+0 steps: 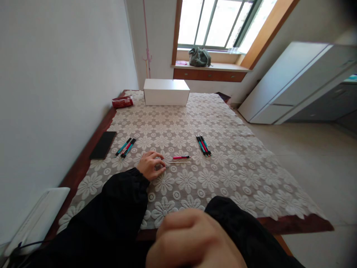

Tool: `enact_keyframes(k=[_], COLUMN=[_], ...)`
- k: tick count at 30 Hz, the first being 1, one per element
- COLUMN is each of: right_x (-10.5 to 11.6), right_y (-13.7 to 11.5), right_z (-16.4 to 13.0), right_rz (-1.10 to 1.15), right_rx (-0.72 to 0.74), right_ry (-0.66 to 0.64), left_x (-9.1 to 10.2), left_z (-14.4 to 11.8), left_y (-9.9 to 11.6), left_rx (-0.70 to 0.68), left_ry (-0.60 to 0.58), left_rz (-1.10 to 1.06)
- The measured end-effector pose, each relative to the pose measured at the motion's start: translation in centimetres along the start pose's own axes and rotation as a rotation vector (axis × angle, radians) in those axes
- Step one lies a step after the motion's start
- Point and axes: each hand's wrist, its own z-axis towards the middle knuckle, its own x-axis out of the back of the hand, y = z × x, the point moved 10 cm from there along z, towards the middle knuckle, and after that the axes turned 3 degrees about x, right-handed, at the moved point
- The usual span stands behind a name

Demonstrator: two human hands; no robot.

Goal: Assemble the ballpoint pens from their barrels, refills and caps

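Note:
My left hand (151, 165) rests on the lace tablecloth with its fingers loosely curved and a gap between thumb and forefinger. A tiny dark piece, too small to name, shows by its fingertips. Just right of it lie a short pink pen barrel (181, 157) with a dark end and a thin white pen refill (180, 162), side by side. My right hand (192, 240) is raised close to the camera, blurred, its fingers curled closed. Whatever it may hold is hidden. Black sleeves cover both arms.
Pens lie in a left group (125, 147) and a right group (203, 145). A black phone (103, 145) is at the left edge. Farther back are a red packet (122, 102) and a white box (166, 92). A wall borders the left side of the tablecloth (223, 178).

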Motion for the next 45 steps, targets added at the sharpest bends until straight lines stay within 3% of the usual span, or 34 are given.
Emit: enact_keyframes(k=[1, 3, 4, 6, 9, 12, 24, 29, 35, 41, 45], right_x=[0.5, 1.3, 1.6, 2.2, 1.9, 1.5, 1.9, 1.9, 0.3, -0.4, -0.4], right_y=[1.0, 3.6, 6.3, 13.5, 23.1, 27.4, 28.1, 25.9, 25.0, 26.0, 25.9], right_z=[0.7, 1.7, 1.8, 1.4, -0.9, -3.4, -4.7, -4.1, -3.9, -4.1, -4.0], right_rz=[-0.006, -0.036, -0.092, -0.21, -0.387, -0.523, -0.575, -0.554, -0.561, -0.574, -0.577], right_rx=[-0.007, 0.135, 0.154, 0.07, -0.068, -0.138, -0.219, -0.103, -0.019, -0.062, -0.081], right_ry=[0.011, 0.028, 0.046, 0.074, 0.001, -0.077, -0.11, -0.047, -0.092, -0.143, -0.164], left_x=[0.1, 0.4, 0.6, 1.1, 1.5, 1.3, 1.3, 1.0, 0.6, 0.9, 1.2], left_z=[0.0, 0.0, 0.0, 0.0, 0.0, 0.0, -0.1, -0.1, -0.3, -0.2, 0.0], left_y=[0.1, 0.3, 0.3, 0.2, 0.1, 0.2, -1.0, -2.2, -2.4, -2.1, -0.2], left_rx=[-0.005, -0.009, -0.004, 0.013, 0.024, 0.021, 0.131, 0.228, 0.251, 0.223, 0.07], left_ry=[-0.001, 0.012, 0.031, 0.082, 0.127, 0.125, 0.082, 0.064, 0.044, 0.057, 0.074], left_rz=[-0.002, -0.006, -0.007, -0.009, -0.026, -0.043, 0.014, 0.1, 0.116, 0.107, 0.061])
